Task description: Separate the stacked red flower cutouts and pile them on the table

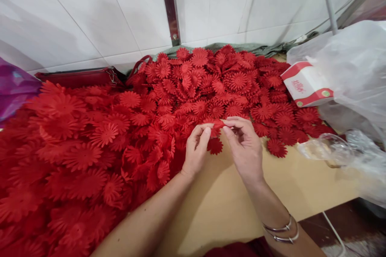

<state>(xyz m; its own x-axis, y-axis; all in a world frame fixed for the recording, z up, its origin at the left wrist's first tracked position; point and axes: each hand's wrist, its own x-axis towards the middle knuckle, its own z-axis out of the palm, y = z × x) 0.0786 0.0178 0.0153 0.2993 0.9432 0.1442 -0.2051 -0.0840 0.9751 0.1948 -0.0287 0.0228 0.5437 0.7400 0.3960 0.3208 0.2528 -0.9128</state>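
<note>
Between my two hands is a small red fabric flower (pixel 217 123), pinched at both sides just above the table. My left hand (pixel 196 144) grips its left edge with thumb and forefinger. On the other side, my right hand (pixel 245 144) pinches the right edge in the same way, the fingers curled. Parts of the flower are hidden behind the fingertips. A loose red flower (pixel 215 146) lies on the table just below it. Behind and to the left spreads a large heap of red flowers (pixel 193 84), with many petals each.
The wooden table (pixel 208 204) has its edge at the lower right. A red and white box (pixel 307 84) and clear plastic bags (pixel 362 64) sit on the right. A dark red purse (pixel 78 77) rests against the tiled wall (pixel 90 4); a metal bracket (pixel 170 6) is fixed there.
</note>
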